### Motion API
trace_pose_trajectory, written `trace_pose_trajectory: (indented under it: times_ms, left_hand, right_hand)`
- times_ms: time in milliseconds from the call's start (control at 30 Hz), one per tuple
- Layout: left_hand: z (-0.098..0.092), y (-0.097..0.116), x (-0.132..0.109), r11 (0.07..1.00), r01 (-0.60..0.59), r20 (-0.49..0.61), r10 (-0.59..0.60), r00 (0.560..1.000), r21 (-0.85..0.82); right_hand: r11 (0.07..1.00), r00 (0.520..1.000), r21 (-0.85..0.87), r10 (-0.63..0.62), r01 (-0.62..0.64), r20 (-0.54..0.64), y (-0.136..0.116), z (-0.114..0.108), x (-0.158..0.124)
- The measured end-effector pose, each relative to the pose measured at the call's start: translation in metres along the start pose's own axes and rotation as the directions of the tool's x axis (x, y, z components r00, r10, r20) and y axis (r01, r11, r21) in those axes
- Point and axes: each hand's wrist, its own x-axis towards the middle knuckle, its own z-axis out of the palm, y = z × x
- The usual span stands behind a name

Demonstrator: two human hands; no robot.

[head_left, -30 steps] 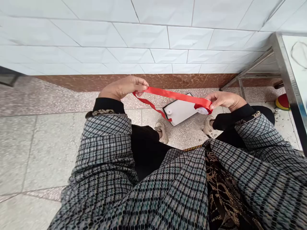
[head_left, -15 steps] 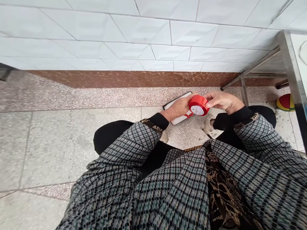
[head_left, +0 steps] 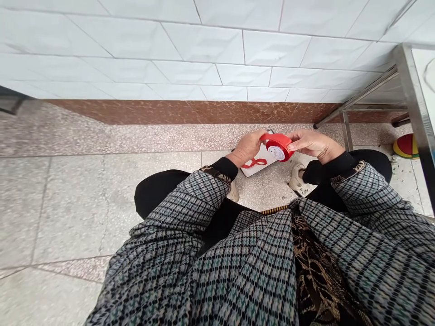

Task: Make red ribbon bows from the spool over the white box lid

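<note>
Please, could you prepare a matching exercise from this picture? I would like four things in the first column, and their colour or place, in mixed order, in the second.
Column one:
1. ribbon roll
2. wall
3. ball
4. skirting board

Column two:
A. red and yellow, near the right side of the picture
B. reddish brown
C. between the left hand and the right hand
D. white and tiled

Right pairs: 1-C, 2-D, 3-A, 4-B
</note>
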Motion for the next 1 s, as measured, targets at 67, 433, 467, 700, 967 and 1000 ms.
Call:
trace_pose_trajectory:
  times_ms: [67, 433, 467, 700, 967, 1000]
  left_hand:
    - [0.001, -0.002, 0.000, 0.999, -0.010, 0.015, 0.010, 1.000, 0.032]
    - [0.026, -0.028, -0.004, 0.999, 0.018, 0.362, -0.005, 0.932, -0.032]
    - [0.029, -0.028, -0.006, 0.997, 0.041, 0.404, -0.013, 0.915, -0.059]
    - [0.034, -0.024, -0.007, 0.994, 0.104, 0.514, -0.071, 0.855, -0.035]
    - [0.034, 0.003, -0.018, 0.994, 0.107, 0.592, -0.106, 0.799, 0.033]
    - [0.032, 0.010, -0.020, 0.993, 0.101, 0.584, -0.119, 0.803, 0.064]
  right_hand:
    - [1.000, 0.999, 0.009, -0.026, 0.026, -0.023, 0.000, 0.002, 0.001]
    - [0.969, 0.928, 0.016, -0.230, 0.245, -0.293, 0.001, 0.022, 0.009]
    - [0.969, 0.918, -0.020, -0.240, 0.247, -0.315, 0.001, 0.025, 0.010]
    - [0.952, 0.840, -0.048, -0.289, 0.301, -0.460, 0.006, 0.033, 0.022]
    - [0.915, 0.646, -0.147, -0.372, 0.375, -0.667, 0.011, 0.019, 0.037]
    - [0.921, 0.633, -0.201, -0.377, 0.334, -0.676, 0.012, 0.015, 0.039]
